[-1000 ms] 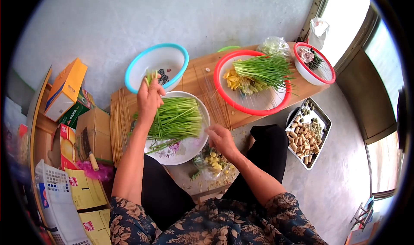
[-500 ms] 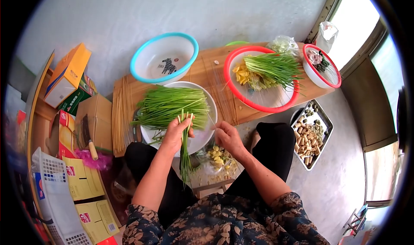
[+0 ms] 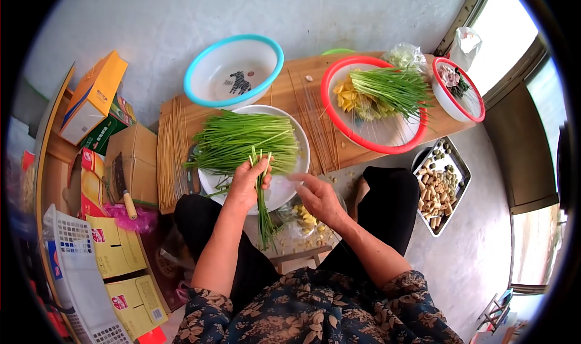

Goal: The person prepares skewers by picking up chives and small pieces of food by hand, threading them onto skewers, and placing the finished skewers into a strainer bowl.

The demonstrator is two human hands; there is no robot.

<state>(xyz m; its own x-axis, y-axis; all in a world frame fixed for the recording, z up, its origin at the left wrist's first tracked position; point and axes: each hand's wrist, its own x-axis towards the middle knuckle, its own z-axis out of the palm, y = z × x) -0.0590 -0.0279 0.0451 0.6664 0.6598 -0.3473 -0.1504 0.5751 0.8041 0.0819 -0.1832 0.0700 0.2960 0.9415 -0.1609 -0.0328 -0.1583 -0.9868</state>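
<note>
My left hand [image 3: 247, 183] is closed around a small bunch of garlic chives [image 3: 263, 214], pale cut ends up and green tips hanging down. To its right is my right hand [image 3: 321, 200], its index finger reaching left toward the bunch. That finger is smeared by motion, so I cannot tell whether a thin item sits in it. Behind both hands a white plate [image 3: 302, 162] holds a large heap of garlic chives [image 3: 248, 139]. Left of the plate lie many thin bamboo skewers [image 3: 168, 156], and more skewers [image 3: 315, 129] lie to its right.
On the wooden table [image 3: 284, 80] stand a blue-rimmed basin [image 3: 209, 71], a red-rimmed basin [image 3: 396, 139] with greens and yellow slices, and a smaller red-rimmed bowl [image 3: 451, 105]. A metal tray [image 3: 451, 208] of cut pieces is right. Boxes and a knife [image 3: 125, 186] are left.
My right hand's index finger has stretched out leftward, closer to the bunch; before, the fingers were curled together. My left hand keeps the chives. The whole view has shifted slightly.
</note>
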